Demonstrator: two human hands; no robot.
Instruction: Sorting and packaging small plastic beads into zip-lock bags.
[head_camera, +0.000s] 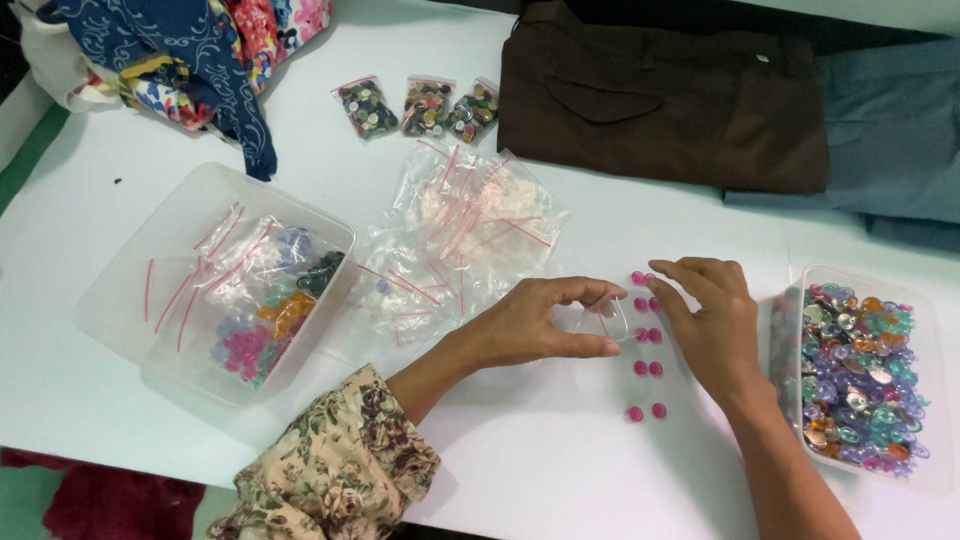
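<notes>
Gripping a small clear bag (598, 322) between thumb and fingers, our left hand (540, 325) is holding it just beside two columns of pink beads (646, 340) on the tabletop (560, 460); our right hand (705, 320), fingers loosely apart, is touching the top ones.

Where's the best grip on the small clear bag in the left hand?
Likely the open mouth edge of the small clear bag, pinched from the left as the left hand does. It is thin and limp, so its reinforced rim holds shape and faces the pink buttons.

Bare table (560, 450) between bag pile (450, 240) and bead tub (860, 380).
</notes>
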